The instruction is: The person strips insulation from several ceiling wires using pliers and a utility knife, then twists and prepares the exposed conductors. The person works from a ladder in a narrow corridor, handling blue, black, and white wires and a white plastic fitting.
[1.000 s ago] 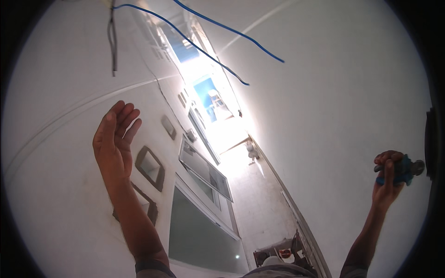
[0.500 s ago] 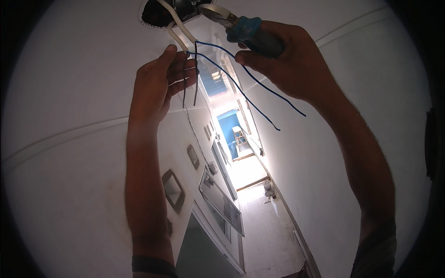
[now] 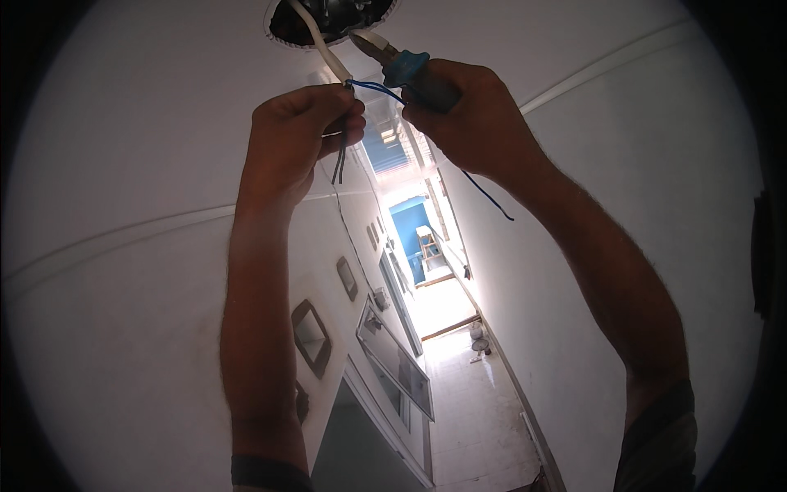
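Two white-sheathed cables (image 3: 324, 51) hang side by side from a round ceiling hole (image 3: 283, 33). At their stripped ends, my left hand (image 3: 287, 139) is closed in a pinch on the wires. Below its fingers dangle the dark wires (image 3: 340, 160). Blue wires (image 3: 377, 86) run from the same point across to my right hand (image 3: 484, 119), which is wrapped round pliers (image 3: 406, 70) with blue-and-dark handles. The jaws point up toward the hole, with nothing seen between them. My right thumb and fingers hide part of the blue wires; one blue end emerges below that hand.
White walls with a moulding line (image 3: 607, 66) flank the passage. On the left are diamond-shaped wall openings (image 3: 311, 338), a tilted framed panel (image 3: 398, 361) and a doorway (image 3: 352, 443). A stepladder (image 3: 428, 244) stands far off by a blue wall (image 3: 407, 221); small items (image 3: 479, 340) lie on the floor.
My left hand has closed from loosely spread fingers to a pinch on the wires, drawing the cable ends together. My right hand has moved left with the pliers, over the blue wires.
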The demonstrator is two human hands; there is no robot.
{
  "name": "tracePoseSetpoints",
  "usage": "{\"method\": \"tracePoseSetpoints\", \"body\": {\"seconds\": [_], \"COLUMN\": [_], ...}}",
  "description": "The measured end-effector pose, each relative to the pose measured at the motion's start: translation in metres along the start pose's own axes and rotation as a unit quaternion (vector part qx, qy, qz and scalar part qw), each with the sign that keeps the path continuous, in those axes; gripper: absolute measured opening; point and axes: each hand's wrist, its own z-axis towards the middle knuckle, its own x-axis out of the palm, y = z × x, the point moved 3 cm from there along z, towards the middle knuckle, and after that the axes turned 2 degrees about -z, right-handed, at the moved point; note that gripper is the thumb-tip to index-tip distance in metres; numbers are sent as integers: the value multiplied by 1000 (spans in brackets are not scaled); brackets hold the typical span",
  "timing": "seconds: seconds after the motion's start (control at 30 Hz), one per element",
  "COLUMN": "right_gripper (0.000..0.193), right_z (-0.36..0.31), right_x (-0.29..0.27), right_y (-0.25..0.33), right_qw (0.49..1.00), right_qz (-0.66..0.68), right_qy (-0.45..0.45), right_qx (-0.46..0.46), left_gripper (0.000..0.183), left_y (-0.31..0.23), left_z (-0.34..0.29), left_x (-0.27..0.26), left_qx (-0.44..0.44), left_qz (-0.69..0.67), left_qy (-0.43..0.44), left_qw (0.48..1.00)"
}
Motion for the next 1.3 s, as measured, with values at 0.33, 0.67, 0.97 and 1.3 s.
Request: {"method": "tracePoseSetpoints", "body": {"seconds": [0.33, 0.67, 0.97, 1.3], "right_gripper": [31, 38, 32, 23], "right_z": [25, 42, 39, 40], "right_x": [8, 12, 19, 24], "right_y": [-12, 21, 32, 25], "right_qw": [976, 966, 962, 963], "right_qz": [128, 122, 128, 145], "right_qy": [147, 206, 219, 205], "right_qx": [99, 96, 103, 101], "left_gripper": [19, 21, 34, 26], "left_y": [7, 11, 122, 100], "left_z": [2, 2, -50, -73], "left_x": [-4, -17, -30, 55], "left_qx": [-14, 1, -122, -110], "left_qz": [-26, -50, -435, -510], "left_qy": [-45, -32, -131, 53], "left_qw": [999, 998, 883, 851]}}
